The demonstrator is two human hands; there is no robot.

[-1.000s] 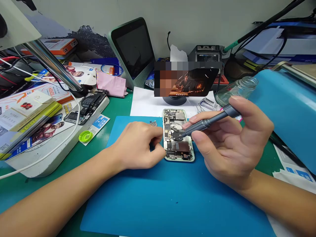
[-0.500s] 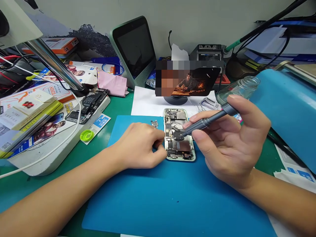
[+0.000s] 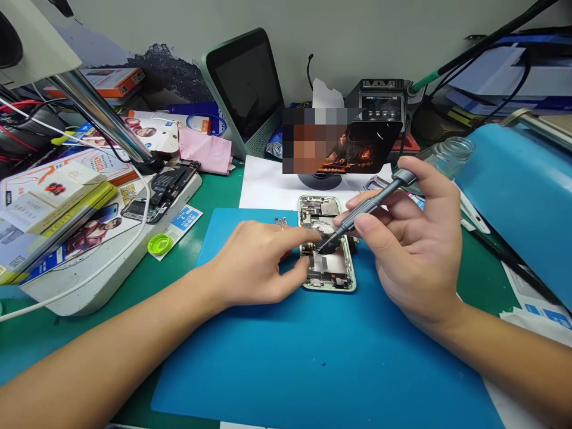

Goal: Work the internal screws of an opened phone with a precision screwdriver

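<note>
Head view: your right hand (image 3: 415, 244) clamps the screwdriver (image 3: 369, 205), finger on its end, probably for steadiness; left hand (image 3: 257, 259), thumb and index apart, probably braces the opened phone (image 3: 337, 264) across the blue mat (image 3: 286, 357)'s far edge.

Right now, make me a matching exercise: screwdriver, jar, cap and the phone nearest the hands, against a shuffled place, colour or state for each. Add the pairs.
1. Screwdriver
2. Jar
3. Cap
4. Nearest phone

A. Bright green
B. On the blue mat, insides exposed
C. In the right hand
D. Clear and see-through

Pairs: 1-C, 2-D, 3-A, 4-B
</note>
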